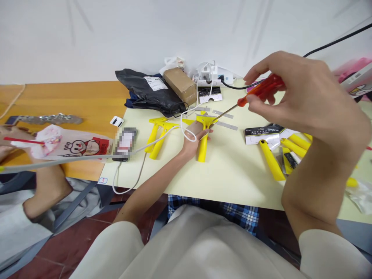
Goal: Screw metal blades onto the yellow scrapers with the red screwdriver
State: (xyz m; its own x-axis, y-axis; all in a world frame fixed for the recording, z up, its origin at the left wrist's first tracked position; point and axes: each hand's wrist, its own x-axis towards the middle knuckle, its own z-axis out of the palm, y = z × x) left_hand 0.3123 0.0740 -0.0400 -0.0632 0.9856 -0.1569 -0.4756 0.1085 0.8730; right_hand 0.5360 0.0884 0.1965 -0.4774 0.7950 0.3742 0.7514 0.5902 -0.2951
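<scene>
**Yellow plastic T-handle [203, 145] clamped under the left hand [193, 135], red-handled screwdriver [261, 90] above it**

At the far left, on the wooden desk [72, 97], a co-worker's hand [11, 139] holds a printed paper bag [72, 143]. Just past the left edge of the pale desk [232, 184] lie a pixelated phone [124, 144] and two more yellow T-handles [158, 135].

Near the middle of the pale desk, toward its front edge, the left hand presses down on the crossbar of its T-handle, fingers closed over it. The part looks light and stiff, and its long stem seems the surest place to take hold. Thin metal strips [225, 124] lie just beyond it and look flat and easy to nudge, so lifting them by their edges seems best.

The right hand [293, 91] is closed on the red handle, with the slim shaft angled down toward the held T-handle. Toward the desk's right edge sit more yellow handles [271, 161] beside printed cards [261, 135].
</scene>
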